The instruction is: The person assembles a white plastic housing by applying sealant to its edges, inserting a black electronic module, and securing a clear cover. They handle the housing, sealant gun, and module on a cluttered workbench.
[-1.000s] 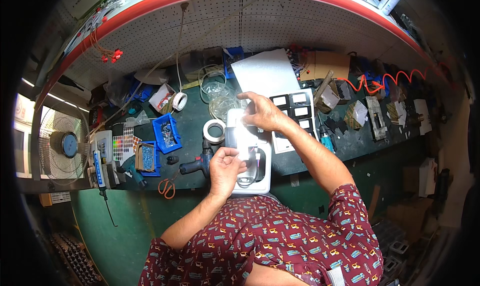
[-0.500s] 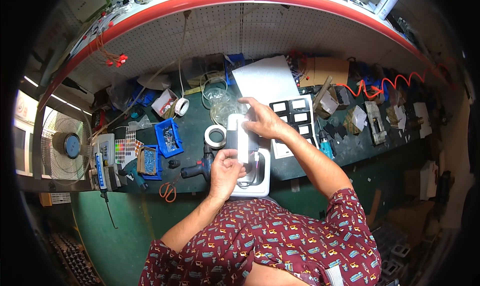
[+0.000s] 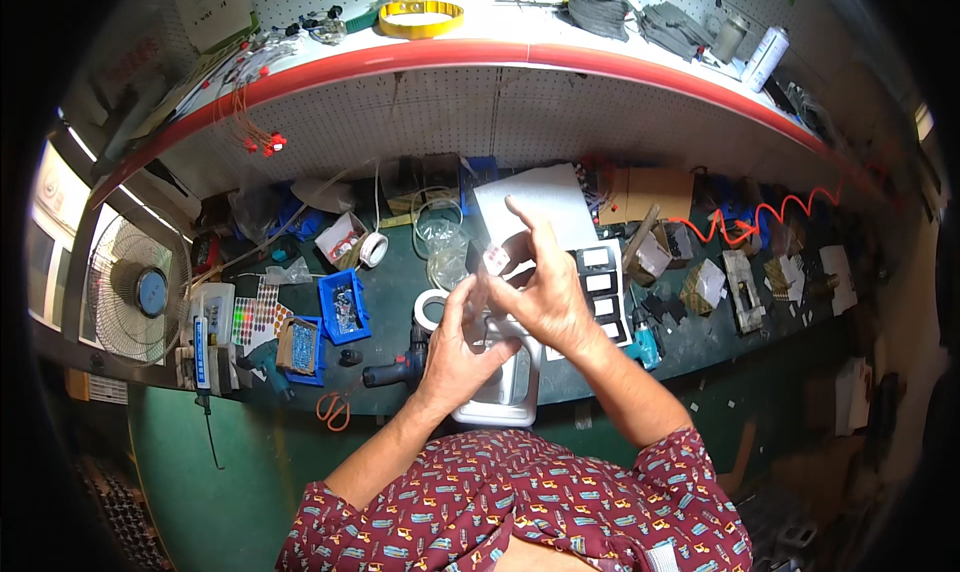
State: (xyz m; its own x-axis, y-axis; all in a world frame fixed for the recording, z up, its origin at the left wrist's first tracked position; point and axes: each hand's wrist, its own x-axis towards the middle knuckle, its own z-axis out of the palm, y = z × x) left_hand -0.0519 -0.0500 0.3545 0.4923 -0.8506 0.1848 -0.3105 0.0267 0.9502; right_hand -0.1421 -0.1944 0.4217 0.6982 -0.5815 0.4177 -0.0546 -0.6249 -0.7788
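Note:
In front of my chest, both hands are raised around a dark, flat-sided part with a small white end bearing reddish marks (image 3: 495, 260). My left hand (image 3: 458, 357) grips it from below left, fingers and thumb bent around its lower edge. From the right, my right hand (image 3: 552, 297) holds it by thumb and curled fingers, the index finger sticking up. Much of the part is hidden by my fingers. Beneath the hands lies a white rounded housing (image 3: 512, 412) at the bench's front edge. A white tape roll (image 3: 418, 310) and a dark power drill (image 3: 390, 374) lie left of it.
Orange-handled scissors (image 3: 333, 410) overhang the front edge. Blue bins (image 3: 344, 307) of small parts and a fan (image 3: 140, 290) stand left. A white tray of black frames (image 3: 603, 284) and a teal power tool (image 3: 646, 344) lie right. A red-edged shelf (image 3: 520, 54) spans above.
The long white strip held upright between my hands is no longer seen that way; the held part is now tilted. My hands have come closer together, and the view has tipped upward.

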